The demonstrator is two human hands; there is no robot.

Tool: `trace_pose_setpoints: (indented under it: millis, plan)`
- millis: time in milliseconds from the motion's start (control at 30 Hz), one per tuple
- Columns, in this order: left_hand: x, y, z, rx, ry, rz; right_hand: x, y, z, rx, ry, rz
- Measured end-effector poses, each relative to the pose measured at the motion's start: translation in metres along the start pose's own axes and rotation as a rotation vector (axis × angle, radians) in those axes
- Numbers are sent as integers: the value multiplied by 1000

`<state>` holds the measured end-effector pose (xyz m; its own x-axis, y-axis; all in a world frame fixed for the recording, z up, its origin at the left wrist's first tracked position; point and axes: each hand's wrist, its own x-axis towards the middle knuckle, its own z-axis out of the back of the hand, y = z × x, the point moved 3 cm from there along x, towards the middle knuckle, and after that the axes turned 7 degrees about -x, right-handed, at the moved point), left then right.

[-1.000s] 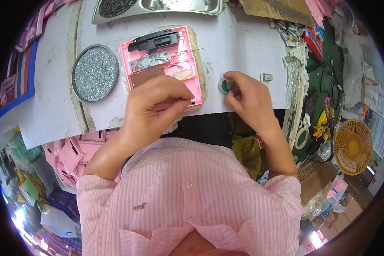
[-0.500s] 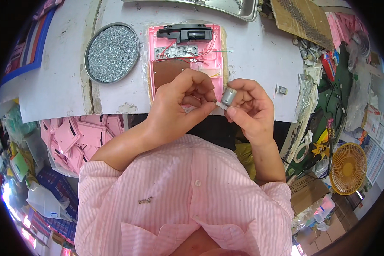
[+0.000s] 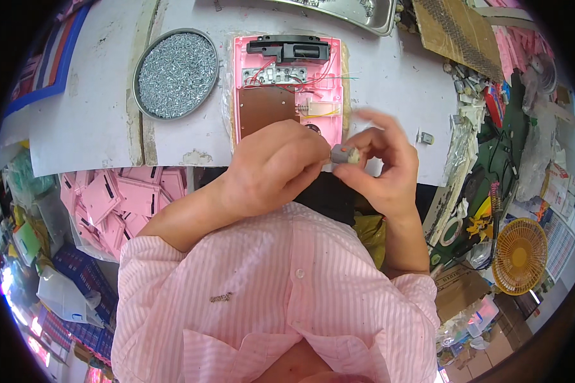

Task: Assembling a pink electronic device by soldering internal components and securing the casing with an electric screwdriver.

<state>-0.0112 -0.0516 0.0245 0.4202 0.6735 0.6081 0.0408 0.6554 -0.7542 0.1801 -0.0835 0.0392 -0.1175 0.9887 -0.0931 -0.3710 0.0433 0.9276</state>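
A small silver electric motor (image 3: 344, 154) with a pale end is held between both hands at the table's near edge. My right hand (image 3: 386, 167) pinches it between the thumb and a bent finger, the index finger raised and blurred. My left hand (image 3: 276, 165) is closed, its fingertips at the motor's other end; what they pinch is hidden. Just beyond lies a pink plastic housing (image 3: 239, 54) with a black part (image 3: 291, 50), a metal strip (image 3: 275, 75), a brown board (image 3: 267, 108) and thin red, yellow and green wires. My left hand covers its near part.
A round metal dish (image 3: 137, 96) of small screws stands left of the housing. At the far edge is a metal tray (image 3: 383, 22). Another motor (image 3: 426, 138) lies on the right. Pink panels (image 3: 102, 195) fill a bag at the lower left; a yellow fan (image 3: 519, 256) stands right.
The motor has turned, its pale end now facing right. My left fingers have closed over its left end, hiding the small white piece seen there before. My right index finger has lifted.
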Motion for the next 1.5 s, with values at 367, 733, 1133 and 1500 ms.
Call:
trace_pose_setpoints:
  millis: [367, 733, 1133, 1500]
  plan:
    - [1, 2, 11, -301, -44, 305, 10, 10, -8, -164, -96, 505]
    - [12, 10, 18, -275, -59, 559, 19, -1, 3, -219, -101, 556]
    - [56, 43, 2, 637, 250, 99, 17, -12, 34, -318, -218, 463]
    - [17, 45, 43, 274, -106, 178, 78, -9, 8, -716, -52, 508]
